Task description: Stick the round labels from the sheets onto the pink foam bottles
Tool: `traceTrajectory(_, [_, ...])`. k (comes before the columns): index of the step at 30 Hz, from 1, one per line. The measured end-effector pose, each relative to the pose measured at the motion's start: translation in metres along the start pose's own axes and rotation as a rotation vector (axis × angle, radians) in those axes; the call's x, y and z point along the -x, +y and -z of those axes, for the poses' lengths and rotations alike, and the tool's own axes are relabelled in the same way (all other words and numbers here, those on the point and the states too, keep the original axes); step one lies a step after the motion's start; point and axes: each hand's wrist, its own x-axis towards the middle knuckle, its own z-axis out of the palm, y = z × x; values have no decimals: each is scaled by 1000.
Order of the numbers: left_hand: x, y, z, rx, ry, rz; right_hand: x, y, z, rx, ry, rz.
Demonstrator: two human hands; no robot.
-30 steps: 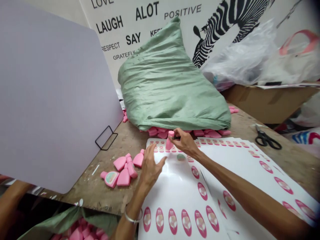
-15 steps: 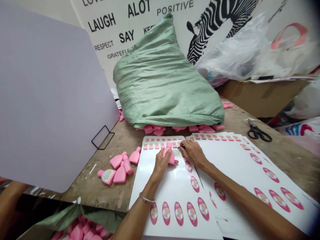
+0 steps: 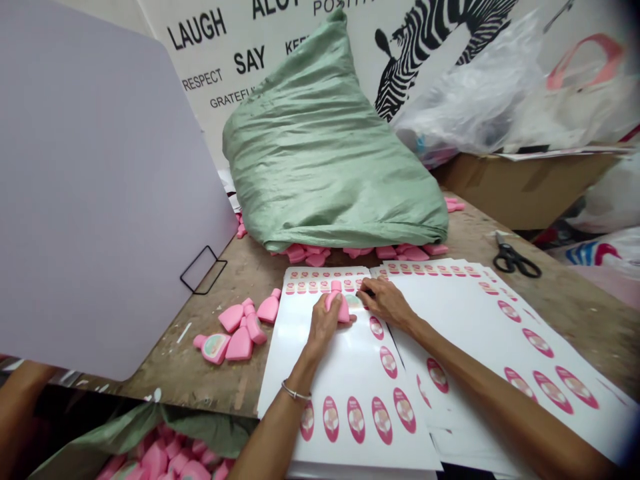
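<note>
My left hand (image 3: 326,313) grips a small pink toy bottle (image 3: 337,301), held over a white sheet of stickers (image 3: 325,373). My right hand (image 3: 383,299) has its fingers pinched together at the sheet's upper right part; a small dark bit shows at the fingertips, too small to name. A pale green sticker (image 3: 353,302) lies between the bottle and the right fingertips. Left of the sheet, several pink bottles (image 3: 239,344) rest on the table, one of them bearing a greenish label (image 3: 215,348).
More sticker sheets (image 3: 465,320) overlap at the right, beyond them black scissors (image 3: 516,260). A big green sack (image 3: 330,167) stands behind, with pink bottles at its foot. A white panel (image 3: 100,187) rises at left. Below the edge, an open sack (image 3: 165,453) holds pink bottles. Another person's arm (image 3: 23,400) shows at far left.
The view has shifted slightly, so the scene sits a little higher. Both hands keep almost the same pose over the sheet, with the bottle still in my left hand.
</note>
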Motion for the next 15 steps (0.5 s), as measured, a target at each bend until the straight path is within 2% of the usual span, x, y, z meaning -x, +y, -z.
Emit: traceTrajectory(15, [2, 1, 0, 26, -9, 19, 2, -3, -3, 22, 44, -14])
